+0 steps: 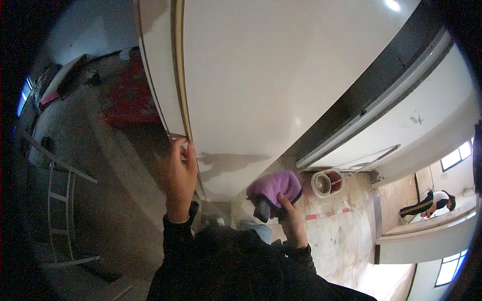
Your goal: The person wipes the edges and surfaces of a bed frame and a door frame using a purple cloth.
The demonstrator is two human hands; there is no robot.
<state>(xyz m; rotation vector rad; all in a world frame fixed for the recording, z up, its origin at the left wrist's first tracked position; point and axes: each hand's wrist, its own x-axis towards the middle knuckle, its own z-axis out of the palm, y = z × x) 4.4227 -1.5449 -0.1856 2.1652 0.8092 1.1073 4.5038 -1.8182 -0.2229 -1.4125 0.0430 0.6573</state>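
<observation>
A large pale door panel [261, 75] fills the upper middle, with a brass-coloured strip [179, 65] along its left edge. My left hand [182, 175] grips this edge, thumb and fingers closed around it at the strip's lower part. Below the panel's lower right side, my right hand [292, 220] holds a bunched purple cloth [275, 187] with a dark border. The thumb lies over the cloth and the other fingers are mostly hidden behind it. Dark sleeves cover both forearms.
A white bucket [321, 184] stands on the floor right of the cloth, beside a reddish container [335, 179]. A metal ladder-like frame [59, 200] is at the left. Red sheeting [133, 98] lies behind the door. Another person [436, 201] bends over at the far right.
</observation>
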